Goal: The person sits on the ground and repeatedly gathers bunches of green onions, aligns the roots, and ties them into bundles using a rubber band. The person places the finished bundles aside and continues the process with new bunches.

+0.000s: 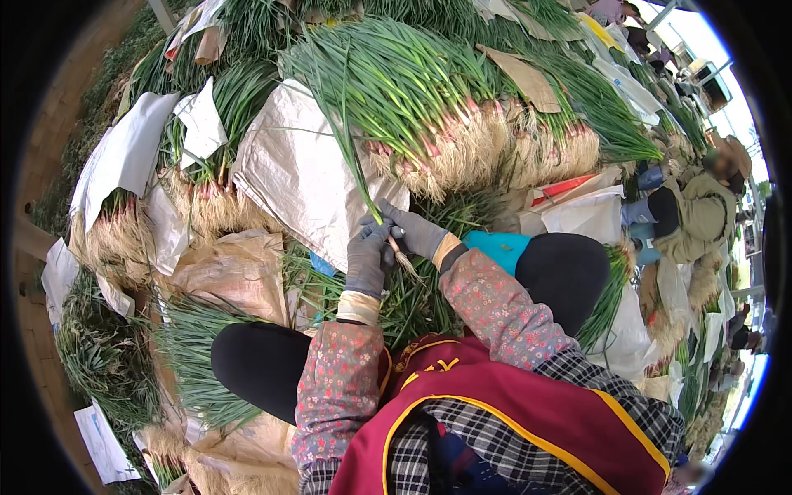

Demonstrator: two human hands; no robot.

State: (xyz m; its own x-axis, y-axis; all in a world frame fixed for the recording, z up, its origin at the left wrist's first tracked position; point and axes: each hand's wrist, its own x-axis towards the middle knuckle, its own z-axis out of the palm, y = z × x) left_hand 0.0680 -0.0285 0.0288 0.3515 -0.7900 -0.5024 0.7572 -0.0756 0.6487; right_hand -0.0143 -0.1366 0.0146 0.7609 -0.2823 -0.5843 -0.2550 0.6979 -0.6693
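Note:
Both my hands wear grey gloves and meet over my lap on one green garlic stalk [373, 209]. My left hand [367, 260] grips it from the left, near the lower stem. From the right, my right hand [417, 232] has its thumb and fingers on the same stem. The leaves reach up and away over a whitish woven sheet [297, 145]. Below my fingers the pale pinkish base and thin roots [405, 262] hang free. Just beyond the sheet lies a large pile of green garlic [396, 93], its tangled roots facing me.
Loose green leaves [421, 303] litter the ground between my knees. A bundle [198, 352] lies by my left knee, near a heap of wilted leaves [102, 346]. White sheets [127, 158] cover other bundles. At right, a person [699, 207] sits close by, among more piles.

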